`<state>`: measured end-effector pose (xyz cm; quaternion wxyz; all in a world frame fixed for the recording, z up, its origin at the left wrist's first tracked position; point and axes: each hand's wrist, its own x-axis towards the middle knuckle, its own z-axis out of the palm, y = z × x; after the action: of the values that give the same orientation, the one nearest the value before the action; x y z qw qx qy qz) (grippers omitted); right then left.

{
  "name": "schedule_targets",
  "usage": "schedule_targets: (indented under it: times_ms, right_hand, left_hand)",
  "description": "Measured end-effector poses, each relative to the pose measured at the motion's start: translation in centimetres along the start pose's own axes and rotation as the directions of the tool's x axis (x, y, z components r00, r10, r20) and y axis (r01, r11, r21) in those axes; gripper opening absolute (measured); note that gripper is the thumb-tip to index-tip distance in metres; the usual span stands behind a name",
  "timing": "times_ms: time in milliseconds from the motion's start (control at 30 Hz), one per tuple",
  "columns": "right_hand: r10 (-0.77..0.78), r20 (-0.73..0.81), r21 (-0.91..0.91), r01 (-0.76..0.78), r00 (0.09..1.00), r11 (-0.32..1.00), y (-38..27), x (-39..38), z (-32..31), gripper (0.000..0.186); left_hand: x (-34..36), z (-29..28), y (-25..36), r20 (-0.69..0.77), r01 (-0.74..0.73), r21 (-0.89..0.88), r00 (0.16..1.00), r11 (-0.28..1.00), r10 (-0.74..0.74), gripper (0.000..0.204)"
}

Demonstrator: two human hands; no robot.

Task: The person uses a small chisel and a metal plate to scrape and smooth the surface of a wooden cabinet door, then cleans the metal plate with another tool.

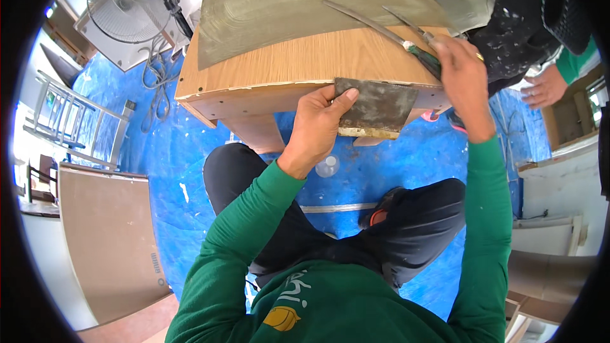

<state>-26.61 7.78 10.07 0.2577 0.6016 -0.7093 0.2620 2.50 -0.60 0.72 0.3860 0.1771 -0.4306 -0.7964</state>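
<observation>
My left hand (316,128) grips a flat metal plate (376,107) smeared with grey filler, held against the front edge of a wooden board (298,63). My right hand (462,76) holds a putty knife (381,25) by its green handle, its long blade lying over the board. A wide band of grey filler (286,3) covers the far part of the board. A second thin blade (406,22) lies beside the first. Both sleeves are green.
Blue tarpaulin (171,152) covers the floor. A fan (127,0) with coiled cable stands at upper left, a brown panel (108,235) at lower left. Another person's hand (543,89) and green sleeve are at right. A small clear bottle (328,166) lies below the board.
</observation>
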Motion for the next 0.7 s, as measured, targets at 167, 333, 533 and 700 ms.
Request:
schedule_targets:
  times_ms: [167,333,533,700]
  right_hand:
    - [0.151,0.175,-0.179,-0.119,0.973,0.977,3.1,-1.8,-2.3,0.032]
    - [0.061,0.195,-0.170,-0.027,0.979,0.985,3.0,-2.4,-2.5,0.033]
    - [0.158,0.110,-0.143,-0.142,0.981,0.980,0.2,-2.8,-3.3,0.032]
    - [0.433,0.001,0.418,-0.394,0.901,0.819,-7.3,-8.1,-5.5,0.039]
  left_hand:
    - [-0.1,0.2,-1.0,-0.076,-0.026,-0.028,0.997,0.999,0.023,0.031]
    - [0.6,0.5,-1.8,-0.116,-0.038,0.000,0.993,0.999,0.038,0.032]
    - [0.7,0.3,-2.1,-0.117,-0.039,0.022,0.992,0.999,0.041,0.029]
    - [0.2,0.5,-1.8,-0.091,-0.024,-0.064,0.996,0.998,0.018,0.031]
